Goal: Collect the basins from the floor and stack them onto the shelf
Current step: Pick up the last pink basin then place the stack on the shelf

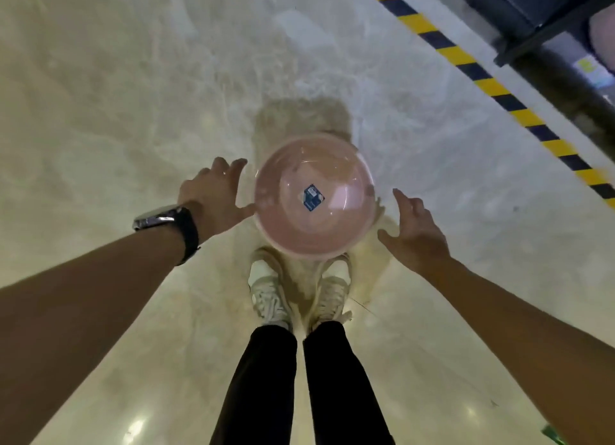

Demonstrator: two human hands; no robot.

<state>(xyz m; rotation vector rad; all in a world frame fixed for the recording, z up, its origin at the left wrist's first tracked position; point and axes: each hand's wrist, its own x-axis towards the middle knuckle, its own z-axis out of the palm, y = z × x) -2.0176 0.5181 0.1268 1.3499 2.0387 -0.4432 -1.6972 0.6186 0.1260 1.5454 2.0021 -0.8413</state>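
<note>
Neither grip is closed yet: the left hand (213, 195) is spread wide with the thumb just touching the rim of the pink basin (315, 201), and the right hand (414, 228) is also spread, just beside the basin on the other side but, as far as I can see, apart from it. Both hands hold nothing.

The basin stands on the floor (133, 78), right in front of the white shoes (269, 288), with a small blue label (312, 197) on its bottom. It looks like one basin, though I cannot tell if others are nested inside it.

Beyond the basin, past the yellow and black striped line (492, 85), a dark shelf (539, 45) frame is partly visible, and something pink shows at its edge.

I judge the task is at an early part of one round: this basin is not lifted yet, and carrying and stacking are left.
</note>
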